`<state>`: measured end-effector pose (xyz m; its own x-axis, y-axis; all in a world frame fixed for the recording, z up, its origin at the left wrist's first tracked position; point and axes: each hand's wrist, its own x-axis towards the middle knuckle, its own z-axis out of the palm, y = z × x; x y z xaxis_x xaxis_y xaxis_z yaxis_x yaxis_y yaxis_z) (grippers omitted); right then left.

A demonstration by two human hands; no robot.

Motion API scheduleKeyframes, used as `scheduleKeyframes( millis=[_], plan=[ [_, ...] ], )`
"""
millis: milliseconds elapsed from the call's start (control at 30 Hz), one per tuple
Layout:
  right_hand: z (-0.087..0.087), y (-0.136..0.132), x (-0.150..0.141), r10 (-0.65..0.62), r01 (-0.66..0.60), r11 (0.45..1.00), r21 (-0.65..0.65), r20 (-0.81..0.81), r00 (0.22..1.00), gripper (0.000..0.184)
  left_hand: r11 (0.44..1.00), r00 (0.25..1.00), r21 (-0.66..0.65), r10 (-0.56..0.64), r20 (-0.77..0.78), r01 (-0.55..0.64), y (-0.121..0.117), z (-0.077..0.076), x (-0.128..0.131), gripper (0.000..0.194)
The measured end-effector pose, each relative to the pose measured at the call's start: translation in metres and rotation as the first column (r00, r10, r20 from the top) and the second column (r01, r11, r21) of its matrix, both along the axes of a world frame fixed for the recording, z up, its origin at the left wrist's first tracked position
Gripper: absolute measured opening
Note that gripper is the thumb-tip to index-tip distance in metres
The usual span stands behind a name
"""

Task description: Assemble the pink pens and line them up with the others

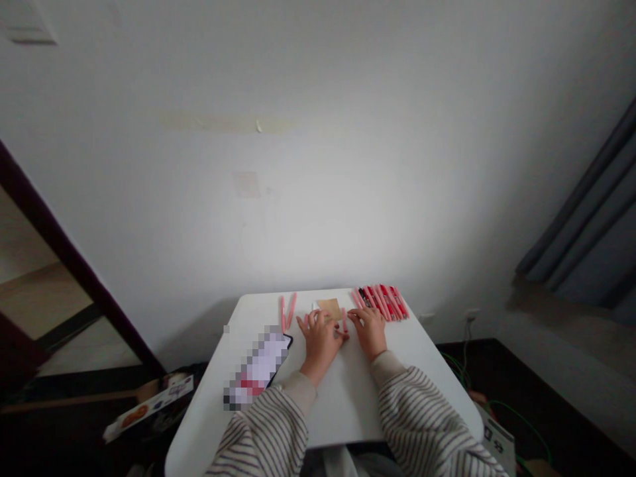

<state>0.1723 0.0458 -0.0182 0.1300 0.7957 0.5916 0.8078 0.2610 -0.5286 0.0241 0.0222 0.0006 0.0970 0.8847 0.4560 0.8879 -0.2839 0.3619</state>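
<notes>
Over the upper middle of the white table [342,404], my two hands are close together. A short pink pen part [344,320] stands between them. The bent fingers of my right hand [370,328] close at its right side. My left hand [320,336] is curled, its thumb near the lower end of that part. Something small and greyish shows at the left fingers, too small to name. Another bit of pink shows beside the left fingertips, partly covered. Just beyond the hands lies a piece of brown paper [329,307]. Two pink pens [283,314] lie left of my left hand.
A row of pink, red and black pens [382,302] lies at the table's far right corner. A phone [265,364], partly blurred, rests on the left side. The wall [318,218] rises behind the table. Green cables [527,424] run on the floor at right.
</notes>
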Motion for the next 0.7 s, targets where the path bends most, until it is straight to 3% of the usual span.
scheduleKeyframes(
  millis=[400,700],
  plan=[
    [-0.001,0.001,0.002,0.001,-0.001,1.000,-0.010,-0.007,1.000,0.025,0.999,1.000,-0.037,0.017,0.011,-0.017,-0.002,0.004,-0.012,0.006],
    [-0.002,0.001,0.003,-0.019,0.019,0.999,0.028,-0.017,1.000,0.032,0.999,1.000,0.040,0.020,-0.005,-0.020,-0.003,0.011,-0.019,0.009]
  ],
)
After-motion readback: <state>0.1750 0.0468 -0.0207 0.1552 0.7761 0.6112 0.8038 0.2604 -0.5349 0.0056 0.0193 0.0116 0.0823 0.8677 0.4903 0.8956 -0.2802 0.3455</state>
